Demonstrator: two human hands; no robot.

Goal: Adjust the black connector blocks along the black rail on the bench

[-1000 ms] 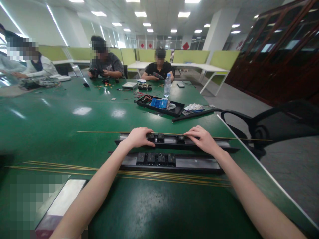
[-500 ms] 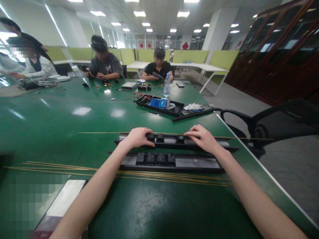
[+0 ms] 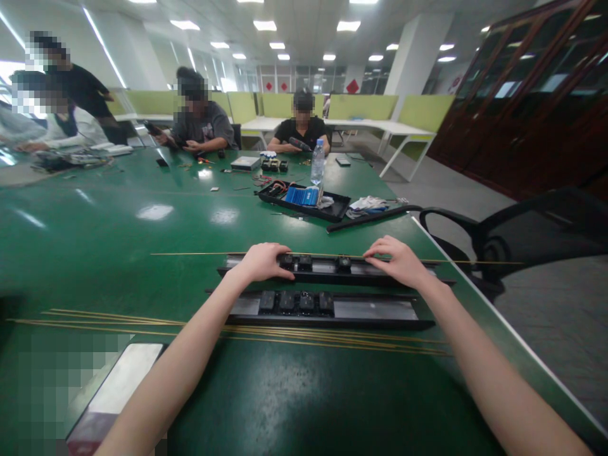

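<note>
My left hand (image 3: 260,261) is curled across the far black channel (image 3: 323,277), thumb at the near wall and fingers at the far side. Between them sits a black block (image 3: 286,261), partly covered. Two more black blocks, one beside it (image 3: 304,261) and one farther right (image 3: 343,263), stand in the same channel. A long thin brass-coloured rod (image 3: 190,254) runs along the far side, past both channel ends. My right hand (image 3: 396,261) pinches this rod right of the blocks. Nearer to me, a second black channel (image 3: 375,309) holds several black blocks in a row.
Several loose thin rods (image 3: 118,318) lie in front of the near channel, under my left forearm. A phone-like box (image 3: 126,380) lies at lower left. Beyond are a black tray (image 3: 339,206), water bottle (image 3: 318,163), gloves (image 3: 368,206) and seated people. A chair (image 3: 536,221) stands right.
My right hand has slid a little to the right along the rod, away from the blocks. My left hand stays put. At the far left, a standing person has straightened up.
</note>
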